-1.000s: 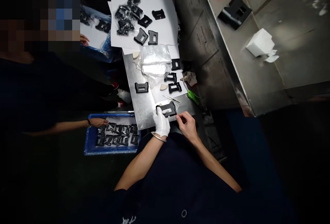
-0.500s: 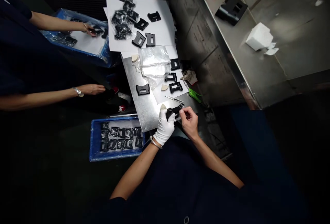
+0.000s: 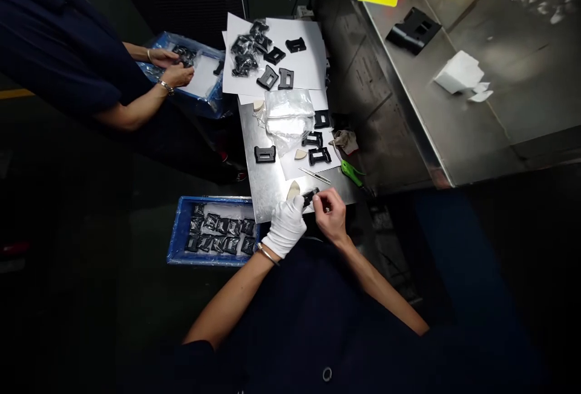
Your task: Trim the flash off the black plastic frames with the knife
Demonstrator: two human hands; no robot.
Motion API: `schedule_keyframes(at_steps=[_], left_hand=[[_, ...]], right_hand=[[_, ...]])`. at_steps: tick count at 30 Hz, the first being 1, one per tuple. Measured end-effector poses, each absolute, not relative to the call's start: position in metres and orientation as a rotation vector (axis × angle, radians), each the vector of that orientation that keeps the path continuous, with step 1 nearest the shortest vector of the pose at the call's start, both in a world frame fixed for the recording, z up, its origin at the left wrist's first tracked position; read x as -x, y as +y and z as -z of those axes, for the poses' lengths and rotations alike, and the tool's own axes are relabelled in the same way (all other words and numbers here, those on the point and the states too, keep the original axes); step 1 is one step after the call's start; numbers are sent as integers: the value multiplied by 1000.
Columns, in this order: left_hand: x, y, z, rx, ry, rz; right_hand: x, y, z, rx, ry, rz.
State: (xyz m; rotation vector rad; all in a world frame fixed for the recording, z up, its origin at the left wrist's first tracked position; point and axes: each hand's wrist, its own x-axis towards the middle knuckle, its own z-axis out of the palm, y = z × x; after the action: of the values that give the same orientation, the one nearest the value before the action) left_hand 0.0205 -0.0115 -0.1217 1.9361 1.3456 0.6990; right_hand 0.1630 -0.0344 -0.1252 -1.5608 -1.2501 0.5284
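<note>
My left hand (image 3: 287, 224), in a white glove, is closed on a black plastic part (image 3: 310, 197) at the near end of the metal table (image 3: 259, 188). My bare right hand (image 3: 331, 215) is closed at the part's right end, fingers pinched together. Whether it grips the part or something small is hidden. Beyond my left hand lies a beige pad (image 3: 293, 189). Tweezers (image 3: 315, 175) rest just past the held part. Similar black frames (image 3: 319, 155) lie on white paper further off, with one more (image 3: 265, 154) on bare metal.
A blue crate (image 3: 175, 242) of bagged black parts stands left below the table. Clear plastic bags (image 3: 289, 117) lie mid-table; a green-handled tool (image 3: 350, 173) sits at its right edge. A co-worker's hands (image 3: 179, 73) hold a bagged part over another blue crate (image 3: 211, 103). A steel ledge (image 3: 408, 85) rises right.
The held black part has turned and shows less between my hands. The co-worker's two hands have come together on a bagged part. The whole view has shifted a little.
</note>
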Motion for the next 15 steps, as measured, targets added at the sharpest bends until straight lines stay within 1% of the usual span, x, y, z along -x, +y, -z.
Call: schedule_keyframes(at_steps=[5, 9, 15], left_hand=[[-42, -14, 117, -1282, 1471, -975], [-62, -17, 125, -1055, 1460, -1100], [-83, -63, 137, -916, 1411, -1159]], right_hand=[[-165, -61, 128, 1523, -1428, -445], [-177, -78, 137, 1523, -1477, -446], [-186, -89, 123, 1461, -1478, -539]])
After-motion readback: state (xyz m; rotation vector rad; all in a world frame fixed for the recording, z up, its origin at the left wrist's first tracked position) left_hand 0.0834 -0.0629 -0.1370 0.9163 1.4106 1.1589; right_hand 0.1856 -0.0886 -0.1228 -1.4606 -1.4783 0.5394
